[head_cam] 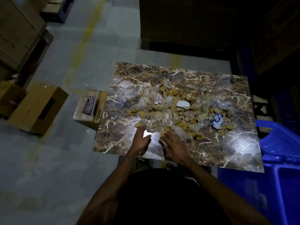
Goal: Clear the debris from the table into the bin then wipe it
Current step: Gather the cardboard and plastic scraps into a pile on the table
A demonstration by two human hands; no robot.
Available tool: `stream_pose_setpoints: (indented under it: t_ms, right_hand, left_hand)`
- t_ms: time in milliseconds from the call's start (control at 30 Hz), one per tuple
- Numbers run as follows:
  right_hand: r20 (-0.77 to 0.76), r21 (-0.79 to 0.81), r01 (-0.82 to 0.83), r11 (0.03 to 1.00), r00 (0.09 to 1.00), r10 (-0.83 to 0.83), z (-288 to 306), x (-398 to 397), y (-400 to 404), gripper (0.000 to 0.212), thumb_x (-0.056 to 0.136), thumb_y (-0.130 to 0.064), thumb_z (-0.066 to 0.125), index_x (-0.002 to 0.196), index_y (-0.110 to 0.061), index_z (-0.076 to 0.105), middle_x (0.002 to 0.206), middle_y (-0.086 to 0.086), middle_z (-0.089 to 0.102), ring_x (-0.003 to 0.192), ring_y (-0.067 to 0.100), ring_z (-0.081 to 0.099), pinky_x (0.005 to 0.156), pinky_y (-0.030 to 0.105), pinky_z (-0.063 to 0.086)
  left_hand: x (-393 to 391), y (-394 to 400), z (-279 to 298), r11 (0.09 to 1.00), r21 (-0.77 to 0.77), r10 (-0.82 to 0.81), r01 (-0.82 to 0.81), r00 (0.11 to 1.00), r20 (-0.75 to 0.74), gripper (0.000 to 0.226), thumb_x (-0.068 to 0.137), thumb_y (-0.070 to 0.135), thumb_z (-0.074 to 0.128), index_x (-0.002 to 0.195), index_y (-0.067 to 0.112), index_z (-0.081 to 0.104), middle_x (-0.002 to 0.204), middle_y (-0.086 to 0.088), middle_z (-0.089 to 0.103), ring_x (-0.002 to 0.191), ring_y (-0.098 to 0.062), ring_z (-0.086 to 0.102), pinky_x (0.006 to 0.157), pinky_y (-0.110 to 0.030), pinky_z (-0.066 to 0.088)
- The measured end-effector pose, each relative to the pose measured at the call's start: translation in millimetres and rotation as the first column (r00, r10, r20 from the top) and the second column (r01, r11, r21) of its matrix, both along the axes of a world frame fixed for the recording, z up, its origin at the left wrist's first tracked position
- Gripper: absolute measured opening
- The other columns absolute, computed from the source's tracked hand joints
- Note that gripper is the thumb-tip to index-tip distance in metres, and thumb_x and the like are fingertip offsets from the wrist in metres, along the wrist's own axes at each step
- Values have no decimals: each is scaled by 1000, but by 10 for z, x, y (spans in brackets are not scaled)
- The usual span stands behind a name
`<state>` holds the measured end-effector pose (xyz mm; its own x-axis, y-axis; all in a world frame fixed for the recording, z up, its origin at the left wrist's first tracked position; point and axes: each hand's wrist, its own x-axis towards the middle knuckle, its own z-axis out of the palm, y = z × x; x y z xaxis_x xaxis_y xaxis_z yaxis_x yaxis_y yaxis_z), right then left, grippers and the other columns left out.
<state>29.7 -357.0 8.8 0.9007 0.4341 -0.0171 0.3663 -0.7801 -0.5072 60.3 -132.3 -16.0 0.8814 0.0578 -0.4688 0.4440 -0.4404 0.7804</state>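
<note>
Debris (175, 111) covers the middle of the table (235, 153), none visibly cleared, so the job looks barely begun. Left hand (142, 139) and right hand (174, 144), fingers spread and gripping nothing, rest on its six-o'clock edge; the bin (276, 159) waits at four o'clock, wiping still ahead.

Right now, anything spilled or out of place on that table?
Yes. Torn cardboard scraps, crumpled clear plastic and a blue-printed wrapper litter the middle of the marble table. None is in the blue bin yet. Both hands, left hand and right hand, are at the pile's near edge.
</note>
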Motion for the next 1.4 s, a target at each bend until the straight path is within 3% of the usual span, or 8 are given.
stream_pose_setpoints:
  t_ms: [167, 333, 467, 767, 900, 1067, 1233, 1400]
  right_hand:
    - [-355, -192, -240, 952, 921, 161, -75, 105, 302, 29, 84, -25, 57, 111, -18, 63, 108, 6, 56, 96, 33, 60, 72, 43, 49]
    - [-308, -223, -33, 974, 951, -38, -168, 206, 340, 56, 85, -36, 64, 134, -10, 58, 134, 14, 57, 119, 34, 56, 91, 42, 50]
    - [-338, -132, 95, 987, 931, -135, -110, 230, 310, 63, 90, -38, 59, 147, -12, 53, 153, 11, 49, 134, 30, 50, 104, 40, 47]
    - [-367, -106, 246, 963, 891, -268, -105, -83, 139, 23, 95, -41, 57, 103, -21, 64, 107, 0, 57, 98, 23, 60, 82, 42, 52]
    - [-377, -174, 243, 954, 879, -293, -54, -151, 20, 40, 90, -40, 55, 119, -13, 64, 125, 9, 57, 111, 31, 59, 86, 40, 52]
    - [-395, -221, 190, 957, 880, -266, -53, 59, 23, 77, 89, -46, 60, 154, -10, 41, 154, 14, 42, 136, 34, 44, 107, 41, 42]
    - [-310, -9, 261, 965, 917, -251, 72, 43, -135, 30, 95, -32, 57, 121, -18, 64, 119, 5, 65, 102, 22, 63, 82, 37, 54]
    - [-294, -338, 145, 930, 922, -251, -62, -53, -612, 40, 91, -49, 42, 106, -16, 58, 114, 8, 59, 100, 32, 62, 74, 41, 53]
  left_hand:
    - [166, -53, 52, 966, -65, -250, 250, 968, 7, 69, 90, 20, 62, 156, 27, 41, 153, 4, 44, 136, -13, 44, 108, -31, 38]
    - [252, 162, 86, 977, -199, 82, -79, 997, 7, 41, 95, 8, 62, 133, 23, 62, 135, -3, 63, 117, -23, 64, 92, -36, 53]
    - [333, 488, -21, 983, 168, 45, -68, 989, 140, 37, 97, 15, 63, 133, 11, 61, 123, -16, 62, 116, -33, 56, 98, -41, 46]
    - [378, 145, 16, 991, 30, -130, 130, 991, -27, 66, 95, 13, 64, 155, 12, 37, 144, -9, 43, 120, -29, 55, 94, -30, 44]
    - [431, -5, 26, 988, -134, 63, -76, 993, -102, 42, 84, 7, 62, 116, 34, 57, 110, -5, 64, 91, -29, 62, 74, -36, 49]
    - [269, -60, -20, 936, -58, 342, -348, 935, -90, 37, 82, -1, 66, 101, 28, 53, 116, -8, 61, 97, -25, 64, 89, -40, 54]
    - [41, -191, 21, 914, -78, 385, -398, 912, -139, 35, 84, -1, 65, 115, 13, 57, 118, -5, 63, 103, -20, 62, 86, -27, 45]
    - [37, -497, 151, 976, -53, 194, -214, 948, -254, 12, 87, 10, 66, 80, 20, 65, 78, 2, 66, 74, -19, 62, 66, -32, 42]
